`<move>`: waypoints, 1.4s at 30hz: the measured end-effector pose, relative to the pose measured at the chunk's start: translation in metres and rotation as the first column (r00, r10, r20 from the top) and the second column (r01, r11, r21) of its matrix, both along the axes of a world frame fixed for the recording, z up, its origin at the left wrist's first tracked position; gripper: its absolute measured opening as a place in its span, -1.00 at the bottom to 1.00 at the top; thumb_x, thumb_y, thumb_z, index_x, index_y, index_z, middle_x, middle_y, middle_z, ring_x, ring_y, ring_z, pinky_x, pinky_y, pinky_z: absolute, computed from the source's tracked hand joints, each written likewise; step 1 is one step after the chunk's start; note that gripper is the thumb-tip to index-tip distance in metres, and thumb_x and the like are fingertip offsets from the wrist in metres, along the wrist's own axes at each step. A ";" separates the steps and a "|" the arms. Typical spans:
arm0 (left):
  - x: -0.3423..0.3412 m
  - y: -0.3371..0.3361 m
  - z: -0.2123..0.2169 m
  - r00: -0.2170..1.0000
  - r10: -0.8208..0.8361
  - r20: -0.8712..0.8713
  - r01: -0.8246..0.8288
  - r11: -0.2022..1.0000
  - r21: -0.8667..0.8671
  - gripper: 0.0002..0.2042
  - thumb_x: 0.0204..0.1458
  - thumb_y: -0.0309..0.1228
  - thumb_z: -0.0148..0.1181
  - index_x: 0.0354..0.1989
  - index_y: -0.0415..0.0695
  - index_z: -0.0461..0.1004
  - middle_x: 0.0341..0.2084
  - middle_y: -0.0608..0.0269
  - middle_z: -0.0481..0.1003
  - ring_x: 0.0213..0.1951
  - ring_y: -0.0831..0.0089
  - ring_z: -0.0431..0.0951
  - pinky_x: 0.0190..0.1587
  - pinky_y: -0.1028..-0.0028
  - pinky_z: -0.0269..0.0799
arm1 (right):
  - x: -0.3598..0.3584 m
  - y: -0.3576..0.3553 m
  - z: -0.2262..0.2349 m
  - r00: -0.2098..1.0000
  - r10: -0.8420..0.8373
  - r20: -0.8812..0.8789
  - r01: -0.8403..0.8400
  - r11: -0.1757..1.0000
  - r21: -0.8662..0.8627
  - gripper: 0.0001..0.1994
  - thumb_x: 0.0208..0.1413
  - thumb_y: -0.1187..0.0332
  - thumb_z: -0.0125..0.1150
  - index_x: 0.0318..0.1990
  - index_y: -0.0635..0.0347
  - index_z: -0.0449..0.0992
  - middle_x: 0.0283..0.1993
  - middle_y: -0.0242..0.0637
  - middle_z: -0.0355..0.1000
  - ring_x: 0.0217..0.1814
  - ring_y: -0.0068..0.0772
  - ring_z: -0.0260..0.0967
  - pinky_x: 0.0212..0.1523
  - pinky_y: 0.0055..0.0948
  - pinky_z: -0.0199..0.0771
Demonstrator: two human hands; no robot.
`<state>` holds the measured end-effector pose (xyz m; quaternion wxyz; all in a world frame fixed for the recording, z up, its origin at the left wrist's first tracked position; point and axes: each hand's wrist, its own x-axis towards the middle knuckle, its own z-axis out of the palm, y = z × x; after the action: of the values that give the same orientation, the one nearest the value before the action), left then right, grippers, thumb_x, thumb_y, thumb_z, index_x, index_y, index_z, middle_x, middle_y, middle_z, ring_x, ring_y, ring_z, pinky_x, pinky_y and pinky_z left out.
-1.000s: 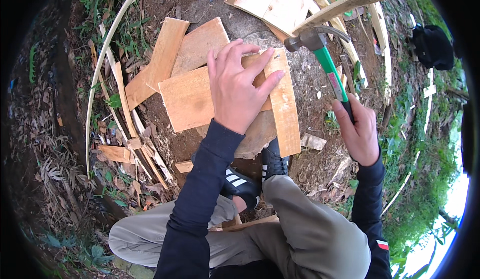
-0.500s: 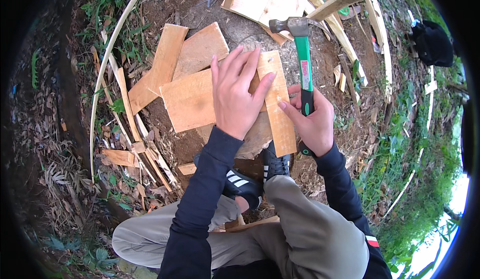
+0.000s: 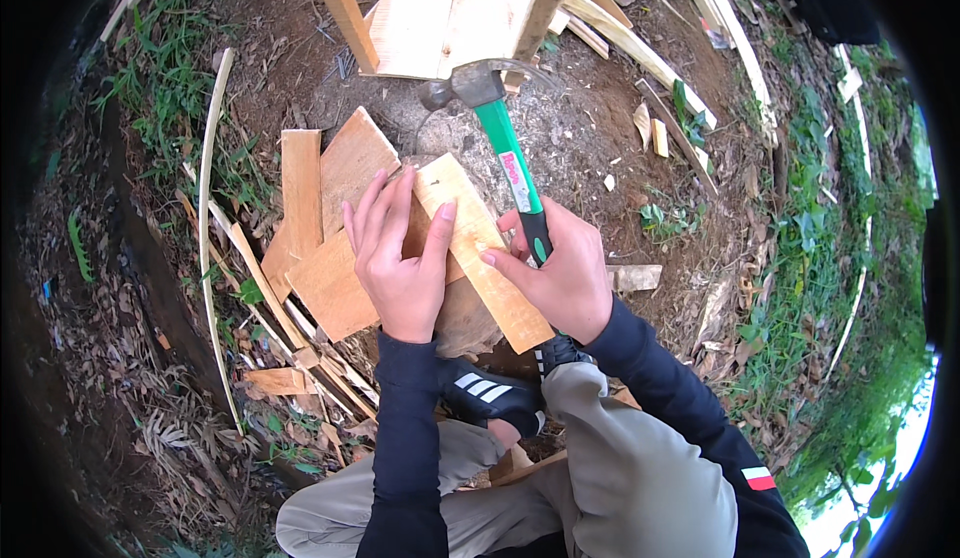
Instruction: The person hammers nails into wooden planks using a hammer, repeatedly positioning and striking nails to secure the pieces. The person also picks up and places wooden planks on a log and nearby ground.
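Narrow board: the narrow board [image 3: 480, 248] is laid aslant across the right end of the wide board [image 3: 332, 286], its lower end carried past the wide board's near edge, toward a shoe [image 3: 490, 394].
Nail: a nail [image 3: 434, 183] is seen near the narrow board's upper end, close to the left edge.
Left hand: the left hand [image 3: 395, 268] is laid over the wide board, half open, fingers bent and spread toward the far edge, thumb rested on the narrow board's left edge; whether the wood is gripped cannot be told.
Right hand: the right hand [image 3: 562, 268] is closed around the grip of the hammer [image 3: 514, 170], with the thumb set on the narrow board near its right edge.
Hammer: the head is held above the ground [image 3: 600, 198], beyond the narrow board's upper end and near the wooden frame [image 3: 415, 18].
Left side: the wide board's left edge is crowded by a square board [image 3: 357, 173] and a plank [image 3: 300, 188].
Room: on the right, chip-strewn soil is left between the hammer and the long strips [image 3: 640, 53]; an offcut [image 3: 636, 278] is placed just beside the right hand.
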<state>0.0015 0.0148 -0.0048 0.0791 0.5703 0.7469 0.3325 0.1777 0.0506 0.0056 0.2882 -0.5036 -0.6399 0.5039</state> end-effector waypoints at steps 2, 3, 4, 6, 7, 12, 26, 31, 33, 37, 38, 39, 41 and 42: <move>-0.002 -0.002 0.000 1.000 0.008 -0.011 -0.008 1.000 -0.015 -0.57 0.08 -0.35 0.41 0.14 -0.18 0.58 0.08 0.11 0.59 0.26 0.20 0.46 0.46 0.05 0.00 | 0.000 0.000 -0.001 0.999 0.004 -0.033 -0.004 1.000 -0.016 -0.66 -0.10 0.44 0.53 -0.33 0.27 0.38 -0.44 -0.12 0.39 -0.40 0.07 0.42 -0.34 -0.18 0.41; -0.002 -0.003 -0.001 1.000 0.004 -0.003 -0.004 1.000 -0.009 -0.56 0.08 -0.33 0.41 0.13 -0.18 0.58 0.07 0.11 0.59 0.26 0.18 0.46 0.46 0.03 -0.02 | 0.001 0.001 -0.001 1.000 0.007 -0.017 -0.007 1.000 -0.002 -0.67 -0.10 0.43 0.54 -0.30 0.26 0.42 -0.46 -0.19 0.39 -0.43 -0.09 0.42 -0.35 -0.26 0.42; -0.002 -0.004 -0.002 1.000 0.000 0.005 0.000 1.000 -0.003 -0.56 0.07 -0.30 0.41 0.13 -0.19 0.58 0.06 0.10 0.59 0.26 0.17 0.46 0.46 0.01 -0.03 | 0.002 0.000 -0.001 1.000 0.011 -0.001 -0.011 1.000 0.012 -0.68 -0.10 0.42 0.55 -0.27 0.26 0.47 -0.48 -0.26 0.39 -0.46 -0.25 0.41 -0.37 -0.34 0.42; -0.003 -0.005 -0.002 1.000 -0.003 0.006 0.003 1.000 0.003 -0.55 0.07 -0.29 0.42 0.12 -0.21 0.58 0.05 0.09 0.59 0.26 0.15 0.46 0.46 -0.01 -0.05 | 0.002 0.000 -0.002 1.000 0.012 0.007 -0.012 0.999 0.031 -0.68 -0.10 0.40 0.56 -0.25 0.25 0.51 -0.49 -0.32 0.38 -0.48 -0.39 0.41 -0.38 -0.40 0.42; -0.003 -0.004 -0.001 1.000 -0.004 0.002 0.004 1.000 0.003 -0.55 0.07 -0.29 0.42 0.12 -0.21 0.58 0.05 0.09 0.59 0.25 0.15 0.46 0.46 -0.01 -0.04 | 0.002 -0.001 -0.002 1.000 0.006 0.003 -0.006 0.999 0.035 -0.68 -0.10 0.40 0.56 -0.25 0.25 0.51 -0.48 -0.30 0.39 -0.48 -0.36 0.41 -0.38 -0.39 0.42; -0.003 -0.006 0.001 1.000 -0.003 -0.002 0.003 1.000 0.001 -0.59 0.08 -0.41 0.39 0.13 -0.20 0.58 0.09 0.13 0.59 0.28 0.21 0.46 0.47 0.04 -0.02 | -0.002 -0.004 -0.001 0.999 -0.036 -0.041 0.036 0.999 0.013 -0.69 -0.11 0.43 0.55 -0.27 0.25 0.49 -0.47 -0.25 0.38 -0.46 -0.22 0.44 -0.36 -0.31 0.43; -0.001 -0.002 0.001 1.000 0.015 -0.015 -0.015 1.000 0.024 -0.57 0.06 -0.41 0.42 0.13 -0.20 0.58 0.07 0.08 0.60 0.25 0.19 0.48 0.44 0.07 0.05 | -0.006 0.004 0.005 0.987 -0.064 -0.144 0.056 0.997 -0.058 -0.68 -0.15 0.53 0.50 -0.25 0.27 0.46 -0.42 -0.19 0.39 -0.38 -0.08 0.45 -0.29 -0.24 0.44; -0.002 -0.001 0.002 1.000 0.005 -0.027 -0.004 1.000 0.021 -0.57 0.04 -0.42 0.44 0.12 -0.20 0.59 0.05 0.10 0.60 0.24 0.18 0.49 0.42 0.09 0.09 | -0.017 0.013 0.000 0.991 -0.080 -0.112 0.072 0.994 -0.078 -0.72 -0.08 0.51 0.49 -0.22 0.29 0.51 -0.45 -0.20 0.42 -0.43 -0.15 0.47 -0.33 -0.28 0.46; -0.003 0.001 0.003 1.000 -0.009 -0.025 0.009 1.000 0.016 -0.57 0.03 -0.42 0.44 0.11 -0.20 0.60 0.04 0.11 0.61 0.23 0.18 0.49 0.41 0.10 0.12 | -0.019 0.018 -0.011 0.984 -0.102 -0.148 0.089 0.992 -0.089 -0.75 -0.06 0.47 0.49 -0.27 0.29 0.52 -0.46 -0.23 0.48 -0.43 -0.29 0.51 -0.32 -0.35 0.51; -0.007 0.003 0.003 0.999 -0.007 -0.048 0.009 0.999 0.046 -0.58 0.02 -0.41 0.46 0.08 -0.22 0.61 0.01 0.09 0.60 0.17 0.15 0.51 0.34 0.14 0.22 | -0.024 0.027 -0.014 0.979 -0.102 -0.175 0.073 0.984 -0.161 -0.76 -0.07 0.45 0.51 -0.31 0.30 0.54 -0.45 -0.27 0.55 -0.42 -0.40 0.55 -0.30 -0.41 0.55; -0.009 0.004 0.003 0.999 0.001 -0.041 0.001 0.998 0.055 -0.59 0.02 -0.41 0.46 0.08 -0.21 0.61 0.00 0.09 0.60 0.15 0.15 0.52 0.33 0.14 0.23 | -0.027 0.030 -0.013 0.981 -0.093 -0.169 0.069 0.987 -0.143 -0.76 -0.07 0.45 0.51 -0.31 0.31 0.54 -0.45 -0.27 0.54 -0.41 -0.40 0.56 -0.30 -0.41 0.55; -0.012 0.006 0.002 0.999 0.009 -0.034 -0.007 0.998 0.064 -0.59 0.01 -0.41 0.46 0.07 -0.21 0.61 -0.01 0.09 0.60 0.13 0.15 0.53 0.32 0.14 0.25 | -0.029 0.032 -0.012 0.983 -0.083 -0.162 0.063 0.990 -0.126 -0.76 -0.07 0.45 0.51 -0.30 0.31 0.54 -0.45 -0.27 0.54 -0.41 -0.39 0.56 -0.30 -0.41 0.55; -0.015 0.008 0.002 1.000 0.020 -0.011 -0.020 0.998 0.067 -0.60 0.01 -0.41 0.46 0.06 -0.21 0.62 -0.03 0.09 0.60 0.10 0.15 0.54 0.30 0.14 0.27 | -0.033 0.037 -0.007 0.990 -0.056 -0.130 0.043 0.993 -0.107 -0.77 -0.08 0.46 0.50 -0.31 0.30 0.54 -0.46 -0.27 0.53 -0.41 -0.38 0.56 -0.30 -0.40 0.55; -0.015 0.009 0.002 1.000 0.024 0.005 -0.024 0.998 0.061 -0.60 0.01 -0.40 0.47 0.05 -0.20 0.62 -0.04 0.09 0.60 0.08 0.16 0.55 0.29 0.14 0.27 | -0.033 0.039 -0.005 0.993 -0.039 -0.107 0.028 0.994 -0.101 -0.77 -0.08 0.46 0.49 -0.31 0.30 0.54 -0.46 -0.27 0.53 -0.41 -0.38 0.56 -0.30 -0.40 0.54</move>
<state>-0.0137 0.0235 -0.0026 0.0595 0.5627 0.7431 0.3573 0.1445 0.0897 0.0004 0.3056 -0.4998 -0.5887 0.5570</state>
